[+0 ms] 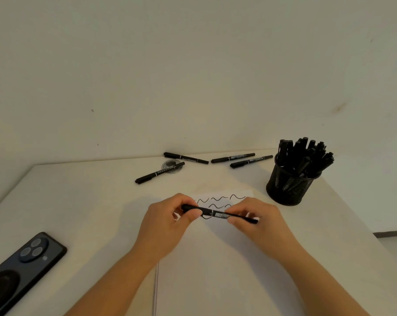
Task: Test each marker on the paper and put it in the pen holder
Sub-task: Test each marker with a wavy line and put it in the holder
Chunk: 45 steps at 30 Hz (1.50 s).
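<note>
Marker (218, 213): held level above the paper (215, 258), over the wavy test lines. Left hand (167, 221): grip closed around its cap end. Right hand (255, 221): grip pinching the barrel. Pen holder (292, 187): on the table (90, 201), right.

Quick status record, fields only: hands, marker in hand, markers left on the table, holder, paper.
left hand: grips one end of the held marker
right hand: pinches the other end
held marker: level, above the paper
loose markers: four on the table, nearest one lies across a small round disc
pen holder: upright, many markers inside
paper: wavy test lines near far edge
</note>
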{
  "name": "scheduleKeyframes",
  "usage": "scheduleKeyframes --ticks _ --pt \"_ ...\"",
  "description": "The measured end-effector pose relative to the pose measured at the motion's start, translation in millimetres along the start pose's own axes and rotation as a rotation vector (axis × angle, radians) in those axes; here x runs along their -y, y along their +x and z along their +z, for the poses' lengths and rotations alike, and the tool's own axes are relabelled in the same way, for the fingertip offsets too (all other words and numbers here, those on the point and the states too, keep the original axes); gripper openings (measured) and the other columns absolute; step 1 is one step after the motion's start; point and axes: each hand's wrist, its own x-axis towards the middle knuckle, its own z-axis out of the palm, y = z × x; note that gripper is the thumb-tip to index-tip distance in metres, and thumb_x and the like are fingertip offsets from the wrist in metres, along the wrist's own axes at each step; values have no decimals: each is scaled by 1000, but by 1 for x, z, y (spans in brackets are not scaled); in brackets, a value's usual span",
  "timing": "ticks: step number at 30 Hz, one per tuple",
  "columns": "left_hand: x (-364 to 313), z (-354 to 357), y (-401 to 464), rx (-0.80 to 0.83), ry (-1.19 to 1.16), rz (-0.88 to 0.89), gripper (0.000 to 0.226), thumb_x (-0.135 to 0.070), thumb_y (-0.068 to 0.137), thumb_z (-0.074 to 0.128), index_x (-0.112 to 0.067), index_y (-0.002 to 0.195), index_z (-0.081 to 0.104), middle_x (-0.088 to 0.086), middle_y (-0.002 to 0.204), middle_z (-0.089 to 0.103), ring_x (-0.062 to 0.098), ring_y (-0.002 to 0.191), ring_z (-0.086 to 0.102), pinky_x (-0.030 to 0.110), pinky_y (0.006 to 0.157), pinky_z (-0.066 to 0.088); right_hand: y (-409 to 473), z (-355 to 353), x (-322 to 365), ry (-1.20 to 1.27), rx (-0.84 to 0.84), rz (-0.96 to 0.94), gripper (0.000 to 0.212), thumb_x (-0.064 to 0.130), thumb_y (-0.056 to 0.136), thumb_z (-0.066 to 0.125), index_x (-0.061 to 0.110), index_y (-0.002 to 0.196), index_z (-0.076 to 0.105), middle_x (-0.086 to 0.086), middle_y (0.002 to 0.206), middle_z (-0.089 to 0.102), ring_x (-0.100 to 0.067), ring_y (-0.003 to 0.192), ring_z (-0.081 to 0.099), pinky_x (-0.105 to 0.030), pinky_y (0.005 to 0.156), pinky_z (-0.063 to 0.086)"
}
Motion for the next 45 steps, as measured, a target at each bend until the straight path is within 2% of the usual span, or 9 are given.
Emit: scheduleKeyframes --ticks 7,11,13,17,21,30,35,38,45 --pt "-15 7 14 72 136 158 7 -40 81 63 -36 88 63 -25 73 63 -6 75 56 9 64 42 15 8 29 -607 43 -366 17 20 73 76 19 89 71 6 70 66 -16 62 56 -23 51 38" --pt "-5 -3 38 52 177 151 21 -48 89 45 -36 101 59 -28 75 63 -6 72 58 12 64 41 24 -7 25 -543 -66 -165 14 22 82 65 19 96 65 5 79 61 -19 75 56 -30 61 41" --pt "13 -7 55 16 343 120 24 -44 91 45 -33 108 58 -21 91 63 3 89 58 23 74 43 31 -22 23 -478 -162 -85 14 22 84 63 19 98 62 5 82 62 -16 77 57 -32 69 43" --pt "57 -18 84 -100 646 -14 28 -30 90 51 -23 116 58 -3 118 57 22 113 45 36 84 43 44 -52 25 -299 -373 9 14 16 85 61 22 94 53 24 76 55 8 70 52 -18 65 34" --pt "82 -24 98 -146 689 -137 30 -33 88 54 -21 116 58 3 118 55 25 113 44 38 80 44 52 -75 28 -216 -511 67 20 20 88 58 25 103 46 25 80 54 7 73 53 -14 60 36" --pt "85 -14 103 -89 668 -186 22 -28 92 49 -18 108 60 2 112 58 22 104 50 36 76 43 61 -87 23 -260 -607 55 25 18 88 57 31 98 38 21 82 54 -5 68 55 -25 61 38" --pt "74 -9 99 -92 577 -156 19 -27 92 49 -21 106 59 -1 110 57 20 99 55 34 72 45 57 -83 13 -429 -557 12 43 12 86 57 24 125 42 3 98 63 -24 79 59 -38 73 47" --pt "63 -4 93 -91 513 -130 17 -30 92 49 -24 105 59 -3 109 58 19 94 57 32 71 45 55 -82 7 -611 -521 -62 58 7 84 58 27 135 40 -3 94 64 -31 72 55 -35 68 41" --pt "36 12 75 -22 367 -66 16 -33 91 53 -26 103 59 -7 101 67 17 90 61 36 79 51 52 -73 -14 -644 -476 10 47 8 83 58 21 126 45 -4 108 63 -29 80 61 -30 59 41"
